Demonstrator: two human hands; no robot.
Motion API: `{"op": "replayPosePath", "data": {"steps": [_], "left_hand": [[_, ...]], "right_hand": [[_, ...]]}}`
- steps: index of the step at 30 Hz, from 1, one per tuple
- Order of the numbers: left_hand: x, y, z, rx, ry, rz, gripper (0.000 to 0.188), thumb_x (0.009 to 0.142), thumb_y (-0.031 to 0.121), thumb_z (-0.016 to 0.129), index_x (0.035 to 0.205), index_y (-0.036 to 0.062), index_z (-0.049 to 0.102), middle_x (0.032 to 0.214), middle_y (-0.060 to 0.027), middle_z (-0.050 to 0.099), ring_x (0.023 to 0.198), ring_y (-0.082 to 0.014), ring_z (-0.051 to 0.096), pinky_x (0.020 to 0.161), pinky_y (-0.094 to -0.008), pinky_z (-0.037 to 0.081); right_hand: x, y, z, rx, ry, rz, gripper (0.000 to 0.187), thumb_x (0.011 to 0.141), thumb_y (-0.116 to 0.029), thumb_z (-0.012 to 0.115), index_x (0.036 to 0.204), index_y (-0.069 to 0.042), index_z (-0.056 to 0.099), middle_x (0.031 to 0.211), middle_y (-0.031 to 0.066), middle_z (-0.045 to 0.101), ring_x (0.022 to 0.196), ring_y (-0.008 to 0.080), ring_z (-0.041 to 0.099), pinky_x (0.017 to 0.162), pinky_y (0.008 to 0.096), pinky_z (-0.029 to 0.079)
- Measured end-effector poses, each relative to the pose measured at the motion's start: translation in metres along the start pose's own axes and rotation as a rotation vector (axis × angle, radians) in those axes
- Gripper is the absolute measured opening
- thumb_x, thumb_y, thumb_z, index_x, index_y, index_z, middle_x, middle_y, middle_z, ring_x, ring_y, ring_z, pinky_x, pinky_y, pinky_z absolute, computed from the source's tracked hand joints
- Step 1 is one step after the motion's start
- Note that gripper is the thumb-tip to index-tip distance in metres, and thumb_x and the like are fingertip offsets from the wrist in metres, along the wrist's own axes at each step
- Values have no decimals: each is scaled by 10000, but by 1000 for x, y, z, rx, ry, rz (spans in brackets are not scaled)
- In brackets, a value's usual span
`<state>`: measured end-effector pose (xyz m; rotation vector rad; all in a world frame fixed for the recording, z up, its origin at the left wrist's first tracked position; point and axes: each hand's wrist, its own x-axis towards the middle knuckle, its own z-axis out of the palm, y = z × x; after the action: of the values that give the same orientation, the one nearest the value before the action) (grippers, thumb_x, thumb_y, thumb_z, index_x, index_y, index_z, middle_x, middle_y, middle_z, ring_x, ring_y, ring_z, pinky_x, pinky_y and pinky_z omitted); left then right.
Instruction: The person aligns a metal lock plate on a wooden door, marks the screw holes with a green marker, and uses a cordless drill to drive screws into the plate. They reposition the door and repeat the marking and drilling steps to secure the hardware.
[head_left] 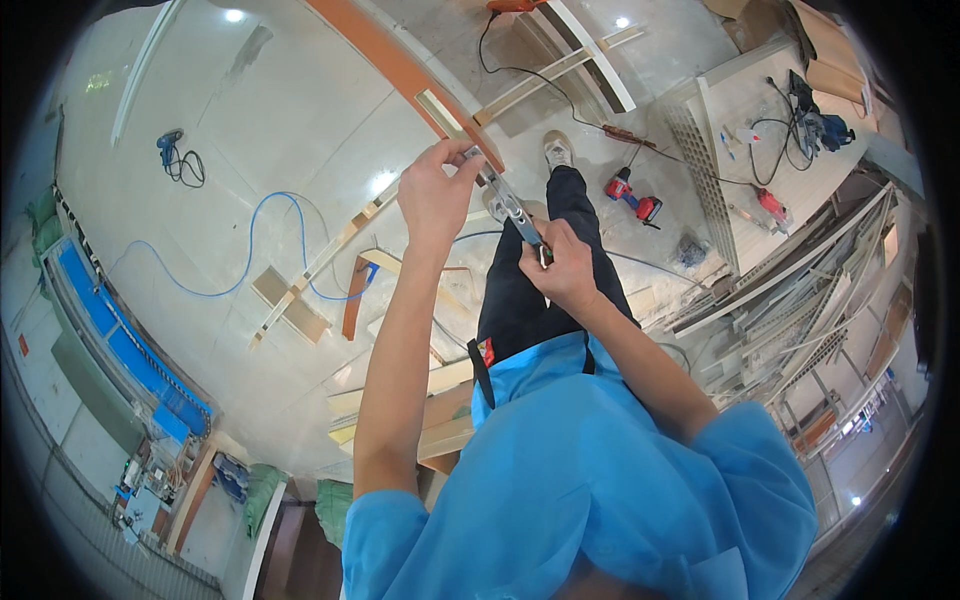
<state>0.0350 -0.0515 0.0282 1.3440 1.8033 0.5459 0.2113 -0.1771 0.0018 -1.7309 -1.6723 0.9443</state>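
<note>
A long, narrow silver metal piece (511,206) with a dark near end slants between my hands, above my legs. Its exact kind I cannot make out. My left hand (437,190) is closed on the far end, thumb and fingers pinched together. Around the near, dark end my right hand (567,268) has its fingers wrapped. Just past my left fingertips runs the edge of a long orange-brown board (392,62); whether the metal piece touches it I cannot tell. A pale wooden strip (438,112) lies against that board.
A red and blue cordless drill (632,202) lies right of my feet. A blue hose (250,262) curls over the floor at left, near a corded blue power tool (172,148). Further right, a pale panel stack (790,150) carries power tools; metal strips (800,300) are piled beside it.
</note>
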Motion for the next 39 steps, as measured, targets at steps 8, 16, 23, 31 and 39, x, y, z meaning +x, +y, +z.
{"op": "replayPosePath", "data": {"steps": [8,16,23,31,39], "left_hand": [[-1,-5,-4,48,3,-6,231,820,235,792,1014,109,777,837,-35,730,720,-214,652,659,-348,498],[-8,-6,1,44,9,39,225,839,241,781,1025,115,772,849,-39,725,739,-235,663,678,-366,503],[-8,-6,6,21,-1,50,219,848,196,785,1036,86,767,828,-50,692,709,-161,628,647,-321,478],[-38,-11,32,-176,170,-84,442,843,227,822,1137,-12,594,852,-61,655,673,-116,519,636,-279,450],[-53,-20,46,-383,116,-190,468,843,257,824,1146,4,572,831,-78,681,649,-135,561,615,-308,462]], "right_hand": [[3,6,-4,8,-51,-93,360,769,-85,733,1108,-22,630,836,123,617,650,307,656,574,407,546],[-6,0,-1,134,-38,116,283,801,-82,723,1069,-44,641,805,111,602,645,270,639,579,373,518],[1,6,-8,881,-191,614,262,916,-156,712,1111,4,640,802,47,602,616,106,560,517,274,435],[-5,14,-5,922,-112,602,248,971,-183,700,1088,27,641,740,18,589,522,66,496,466,228,410],[-6,20,-11,696,-212,566,229,964,-177,707,1082,17,672,674,-32,535,519,39,472,462,216,373]]}}
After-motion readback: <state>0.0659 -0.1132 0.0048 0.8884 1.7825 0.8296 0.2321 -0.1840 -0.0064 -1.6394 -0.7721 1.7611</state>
